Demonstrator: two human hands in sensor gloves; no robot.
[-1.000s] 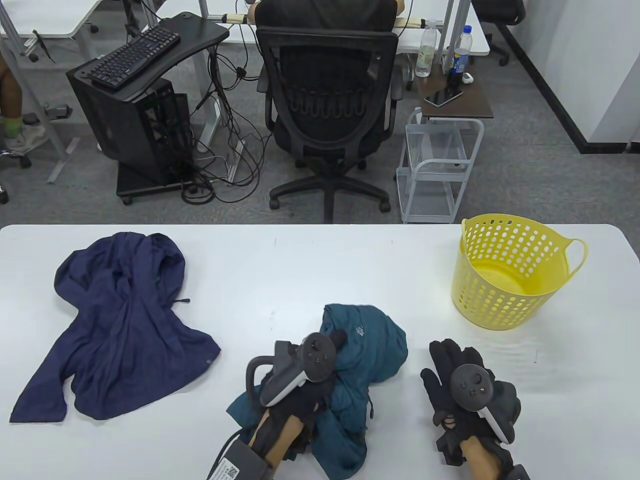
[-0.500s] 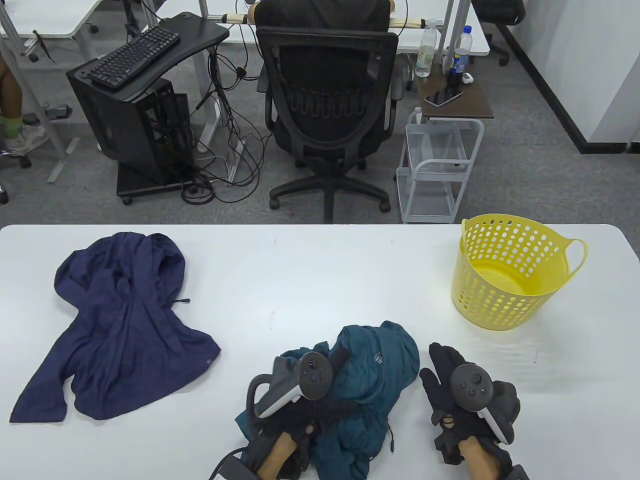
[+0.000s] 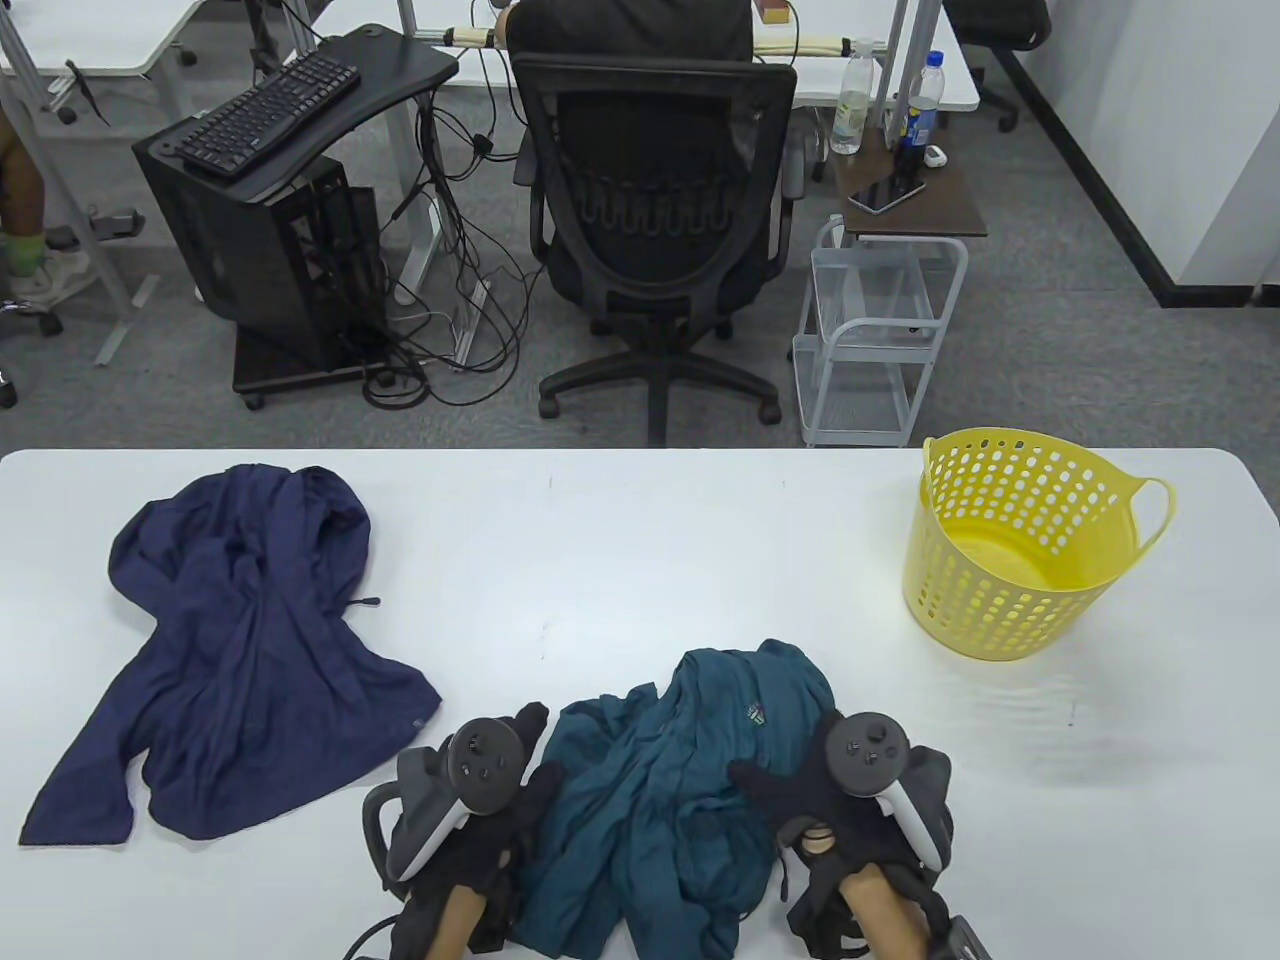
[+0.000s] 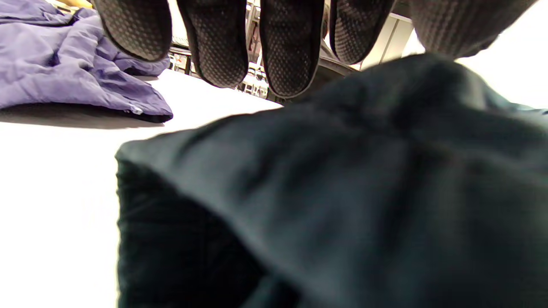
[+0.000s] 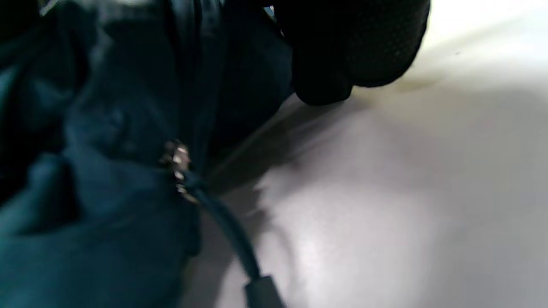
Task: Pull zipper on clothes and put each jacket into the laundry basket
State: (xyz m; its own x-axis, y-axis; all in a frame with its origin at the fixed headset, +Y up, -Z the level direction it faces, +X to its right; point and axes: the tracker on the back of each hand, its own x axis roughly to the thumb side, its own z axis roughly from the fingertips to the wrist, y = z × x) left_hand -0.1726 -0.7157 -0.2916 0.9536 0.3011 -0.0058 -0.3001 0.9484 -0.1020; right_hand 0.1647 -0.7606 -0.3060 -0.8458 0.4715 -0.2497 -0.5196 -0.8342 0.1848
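- Navy jacket point(image 3: 240, 640) is lying spread out, well left of the teal jacket point(image 3: 670, 800); untouched, likely waiting its turn.
- Left hand point(image 3: 480, 800) is hovering at the teal jacket's left edge, fingers point(image 4: 287, 47) straight, gripping nothing.
- Right hand point(image 3: 850, 800) is resting on its right side; grip cannot be judged. Zipper slider point(image 5: 177, 160) is lying exposed below it.
- Laundry basket point(image 3: 1020, 540) is standing far right of the jacket, holding nothing yet.
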